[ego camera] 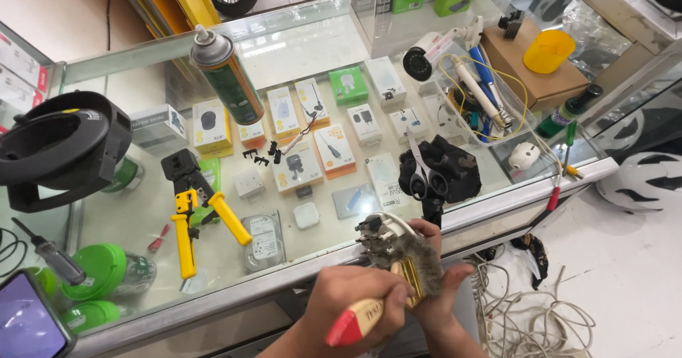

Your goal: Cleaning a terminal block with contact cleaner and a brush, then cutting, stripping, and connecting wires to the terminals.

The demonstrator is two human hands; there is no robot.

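While gripped, paintbrush [387, 294] against device [383, 234].

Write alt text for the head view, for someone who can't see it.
Over the edge of a glass display counter, the left hand sweeps a paintbrush with a red-tipped wooden handle across a small white device held in the right hand. On the counter lie a yellow crimping tool, a spray can, scissors and a black cloth.

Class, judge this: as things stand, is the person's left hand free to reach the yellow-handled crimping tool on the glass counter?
Probably not at once: the left hand grips a paintbrush. The crimping tool itself lies uncovered on the counter, with nothing blocking the way.
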